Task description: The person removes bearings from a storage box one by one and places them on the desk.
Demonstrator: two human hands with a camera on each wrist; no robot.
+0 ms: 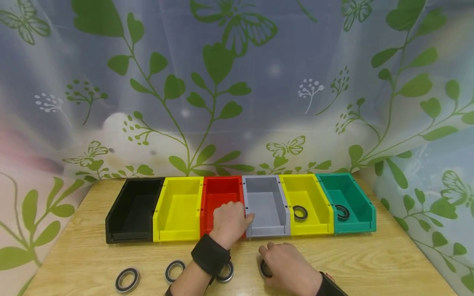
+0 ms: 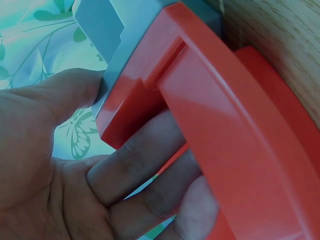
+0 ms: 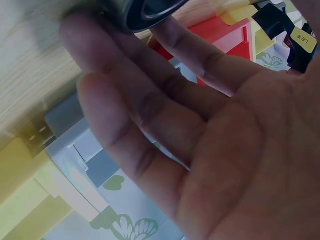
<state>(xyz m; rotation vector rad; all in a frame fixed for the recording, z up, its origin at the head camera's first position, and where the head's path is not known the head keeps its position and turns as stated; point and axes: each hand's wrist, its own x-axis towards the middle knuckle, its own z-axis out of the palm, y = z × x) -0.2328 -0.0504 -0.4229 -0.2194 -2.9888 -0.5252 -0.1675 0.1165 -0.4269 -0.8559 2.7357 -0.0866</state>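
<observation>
My left hand (image 1: 230, 224) reaches over the front of the red bin (image 1: 223, 190). In the left wrist view its thumb rests against the edge of the grey bin (image 2: 112, 55), while the other fingers go in behind the red front wall (image 2: 235, 130). Their tips are partly hidden, and nothing shows between thumb and fingers. In front of the grey bin, my right hand (image 1: 290, 267) pinches a black-and-silver ball bearing (image 1: 264, 269) at the tabletop. Only part of that bearing (image 3: 150, 14) appears at the top of the right wrist view.
Beside the left forearm lie more bearings (image 1: 127, 280), (image 1: 175, 271), one bearing (image 1: 227, 273) partly behind the wrist strap. A bearing (image 1: 300, 213) sits in the right yellow bin (image 1: 312, 229), another (image 1: 342, 212) in the green bin (image 1: 355, 227). Black (image 1: 129, 237) and yellow (image 1: 177, 235) bins stand left.
</observation>
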